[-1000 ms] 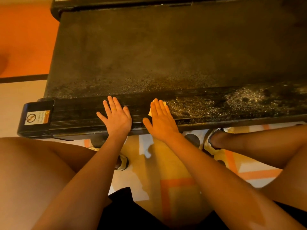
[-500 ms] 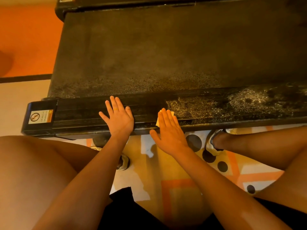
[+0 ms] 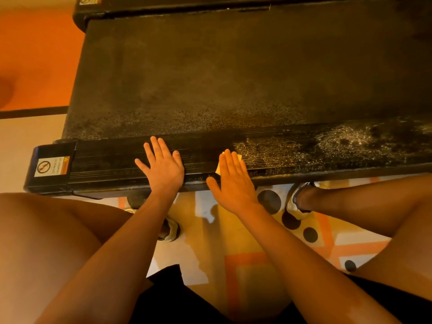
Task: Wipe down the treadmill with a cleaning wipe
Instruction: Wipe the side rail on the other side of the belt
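Observation:
A black treadmill [image 3: 233, 73] lies across the view, its near side rail [image 3: 327, 150] ribbed and speckled with wet foam toward the right. My right hand [image 3: 232, 181] lies flat with straight fingers on that rail, pressing a small pale yellow cleaning wipe [image 3: 218, 168] whose edges peek out beside the fingers. My left hand [image 3: 163, 167] rests flat on the rail to the left, fingers spread, holding nothing.
The rail's left end cap carries a warning sticker [image 3: 52, 166]. Orange floor [image 3: 35, 54] lies left of the belt. Below the rail is a patterned mat [image 3: 245, 265] with my knees and shoes [image 3: 295, 202] on it.
My right hand with the wipe slid down and slightly right along the rail, then back up a little. My left hand has stayed in place.

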`<act>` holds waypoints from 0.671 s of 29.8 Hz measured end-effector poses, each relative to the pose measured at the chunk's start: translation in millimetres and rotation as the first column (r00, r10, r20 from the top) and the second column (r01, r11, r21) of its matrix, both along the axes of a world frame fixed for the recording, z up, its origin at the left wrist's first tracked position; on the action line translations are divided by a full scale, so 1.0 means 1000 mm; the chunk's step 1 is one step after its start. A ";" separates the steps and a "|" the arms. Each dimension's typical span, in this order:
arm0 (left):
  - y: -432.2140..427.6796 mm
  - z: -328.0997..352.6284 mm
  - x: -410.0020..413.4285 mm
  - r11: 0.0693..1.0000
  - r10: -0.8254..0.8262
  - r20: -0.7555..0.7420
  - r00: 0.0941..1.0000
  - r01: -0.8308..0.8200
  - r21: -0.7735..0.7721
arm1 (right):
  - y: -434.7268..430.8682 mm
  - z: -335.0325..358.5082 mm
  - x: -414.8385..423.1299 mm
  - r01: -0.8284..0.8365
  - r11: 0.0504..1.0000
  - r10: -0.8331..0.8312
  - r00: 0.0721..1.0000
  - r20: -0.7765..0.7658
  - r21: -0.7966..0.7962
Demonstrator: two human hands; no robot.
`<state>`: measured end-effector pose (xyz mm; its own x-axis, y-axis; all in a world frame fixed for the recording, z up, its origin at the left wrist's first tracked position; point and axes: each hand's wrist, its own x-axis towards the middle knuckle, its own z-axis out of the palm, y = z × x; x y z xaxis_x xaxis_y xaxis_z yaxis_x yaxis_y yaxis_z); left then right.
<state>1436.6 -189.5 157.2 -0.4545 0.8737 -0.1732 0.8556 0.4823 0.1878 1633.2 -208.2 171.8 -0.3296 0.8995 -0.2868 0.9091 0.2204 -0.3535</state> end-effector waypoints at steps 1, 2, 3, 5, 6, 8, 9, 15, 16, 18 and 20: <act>0.000 0.000 0.000 1.000 -0.004 0.003 1.000 0.004 -0.003 | 0.008 -0.001 -0.002 0.005 1.000 -0.005 1.000 0.004 0.001; 0.000 0.000 -0.001 1.000 -0.007 0.009 1.000 0.007 -0.008 | 0.020 -0.001 -0.007 0.013 1.000 -0.013 1.000 0.008 0.005; 0.001 0.001 -0.001 1.000 -0.009 0.014 1.000 0.009 -0.014 | 0.033 -0.001 -0.012 0.023 1.000 -0.023 1.000 0.012 0.001; 0.001 0.003 -0.003 1.000 -0.014 0.021 1.000 0.015 -0.027 | 0.056 0.000 -0.017 0.031 0.999 -0.030 0.999 0.023 -0.018; 0.001 0.004 -0.003 0.999 -0.021 0.021 1.000 0.022 -0.034 | 0.060 -0.001 -0.016 0.030 0.999 -0.029 0.999 0.027 -0.017; 0.001 0.004 -0.002 0.999 -0.027 0.015 1.000 0.027 -0.041 | 0.051 0.000 -0.008 0.015 1.000 -0.015 1.000 0.000 0.006; 0.001 0.004 -0.002 0.999 -0.026 0.009 1.000 0.026 -0.035 | 0.039 0.000 -0.002 0.013 1.000 -0.013 1.000 -0.021 0.018; 0.001 0.001 -0.005 0.990 -0.138 -0.030 0.990 0.138 -0.009 | 0.021 -0.006 0.005 0.032 0.999 -0.032 0.999 0.010 0.042; 0.001 0.003 -0.005 0.987 -0.158 -0.024 0.987 0.158 -0.016 | 0.032 -0.005 0.003 0.038 0.999 -0.038 0.999 0.008 0.039; 0.002 0.005 -0.002 0.970 -0.241 -0.007 0.971 0.240 -0.021 | 0.055 -0.001 -0.001 0.035 0.999 -0.035 0.999 0.015 0.018; -0.002 0.005 0.006 0.920 -0.392 -0.016 0.920 0.392 -0.010 | 0.064 0.002 -0.001 0.014 1.000 -0.014 0.999 0.034 0.003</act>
<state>1442.6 -191.2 162.6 -0.0786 0.9814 -0.1752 0.9795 0.1087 0.1695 1632.0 -144.4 173.9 -0.3073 0.9047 -0.2950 0.9235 0.2087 -0.3219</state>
